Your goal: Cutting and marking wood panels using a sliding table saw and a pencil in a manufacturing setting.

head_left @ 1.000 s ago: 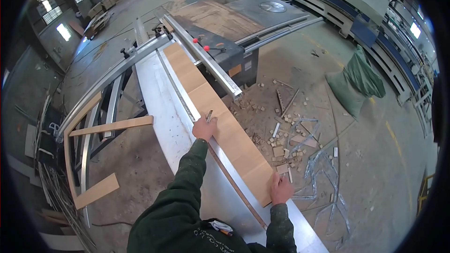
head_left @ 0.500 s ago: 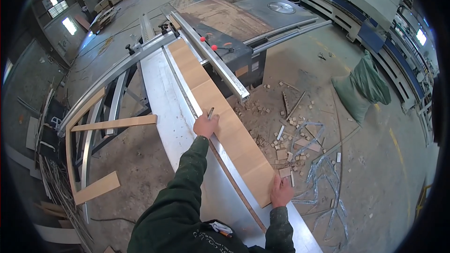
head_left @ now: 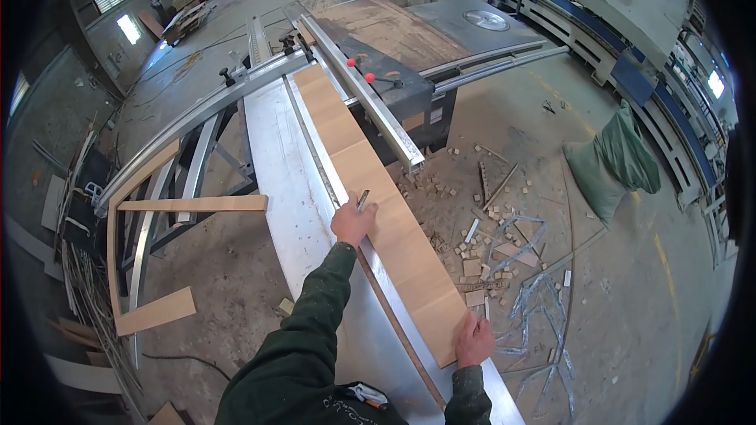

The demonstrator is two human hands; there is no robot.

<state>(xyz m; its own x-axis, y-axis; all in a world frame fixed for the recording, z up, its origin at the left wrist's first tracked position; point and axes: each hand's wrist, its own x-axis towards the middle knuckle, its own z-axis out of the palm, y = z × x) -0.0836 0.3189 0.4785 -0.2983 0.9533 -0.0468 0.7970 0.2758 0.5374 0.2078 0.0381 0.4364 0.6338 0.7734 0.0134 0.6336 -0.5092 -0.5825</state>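
A long light-brown wooden board (head_left: 386, 197) lies lengthwise on the silver sliding table (head_left: 287, 165) of a panel saw. My left hand (head_left: 353, 223) is closed at the board's left edge, around its middle. A thin, dark, pen-like stick (head_left: 363, 199) pokes up out of those fingers; its exact kind is too small to tell. At the board's near right corner, my right hand (head_left: 475, 341) grips the edge, its thumb side up and the other fingers partly hidden. The board's far end reaches the metal crosscut fence (head_left: 276, 68).
Beyond stands the dusty saw table (head_left: 386, 27), with a metal rail (head_left: 378, 114) bearing red knobs. Small wood offcuts (head_left: 472, 267) and clear plastic strapping (head_left: 528, 307) litter the floor at right, near a green sack (head_left: 614, 165). A wooden frame (head_left: 193, 204) stands at left.
The whole view has shifted slightly, moving the saw a little right and down. Both hands keep about the same places on the board.
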